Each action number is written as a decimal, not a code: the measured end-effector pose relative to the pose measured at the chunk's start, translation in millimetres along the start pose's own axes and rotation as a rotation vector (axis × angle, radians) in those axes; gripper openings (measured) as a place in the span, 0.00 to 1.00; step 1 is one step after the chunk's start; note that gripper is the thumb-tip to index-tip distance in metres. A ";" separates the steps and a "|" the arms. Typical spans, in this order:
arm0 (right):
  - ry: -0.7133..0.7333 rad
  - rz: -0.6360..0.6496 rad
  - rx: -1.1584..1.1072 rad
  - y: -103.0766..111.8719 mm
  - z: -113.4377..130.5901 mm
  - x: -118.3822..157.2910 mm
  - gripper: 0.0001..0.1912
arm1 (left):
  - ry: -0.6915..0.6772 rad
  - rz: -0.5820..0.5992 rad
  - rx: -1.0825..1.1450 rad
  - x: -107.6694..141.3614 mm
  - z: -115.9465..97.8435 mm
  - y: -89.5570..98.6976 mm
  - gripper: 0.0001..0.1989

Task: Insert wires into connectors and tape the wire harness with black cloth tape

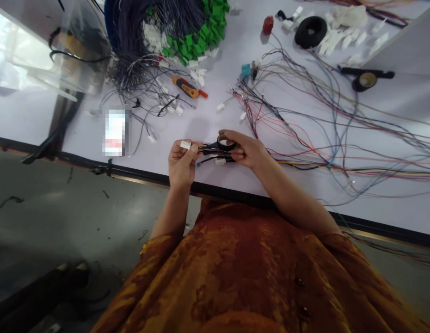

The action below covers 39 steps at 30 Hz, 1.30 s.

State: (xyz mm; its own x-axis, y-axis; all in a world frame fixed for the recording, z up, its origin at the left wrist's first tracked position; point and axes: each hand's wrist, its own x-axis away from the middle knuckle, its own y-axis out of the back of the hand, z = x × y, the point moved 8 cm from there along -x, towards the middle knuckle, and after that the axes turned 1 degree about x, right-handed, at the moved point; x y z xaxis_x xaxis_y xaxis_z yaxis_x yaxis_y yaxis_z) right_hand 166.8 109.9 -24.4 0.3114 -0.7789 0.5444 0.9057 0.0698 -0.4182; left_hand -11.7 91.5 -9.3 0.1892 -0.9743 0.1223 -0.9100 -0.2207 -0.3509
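Note:
Near the table's front edge, my left hand (182, 162) pinches a white connector (186, 144) with wires running from it to the right. My right hand (248, 149) grips a small roll of black tape (226, 142) by its edge. Black-wrapped wires (211, 147) stretch between the two hands. Just below the roll lies another white connector (220, 162) beside dark wires. A long bundle of coloured wires (305, 163) runs from under my right hand to the right side of the table.
Behind my hands lie an orange-black cutter (186, 87), a teal connector (246, 70) and a heap of wires with green connectors (201, 41). A large black tape roll (310, 32) sits back right; a bright phone-like object (115, 132) lies left. A person's feet (72, 268) show lower left.

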 end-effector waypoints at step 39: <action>0.071 -0.098 -0.099 36.5 -9.3 21.1 0.09 | -0.032 0.378 -0.331 -0.6 26.8 -50.7 0.20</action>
State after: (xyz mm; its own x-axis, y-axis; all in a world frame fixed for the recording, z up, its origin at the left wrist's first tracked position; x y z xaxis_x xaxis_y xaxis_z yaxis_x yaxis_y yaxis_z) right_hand 203.7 90.2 -34.8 0.1988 -0.8212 0.5349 0.8969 -0.0676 -0.4370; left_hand 44.2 102.0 -16.5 -0.1699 -0.9854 0.0131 -0.9843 0.1690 -0.0508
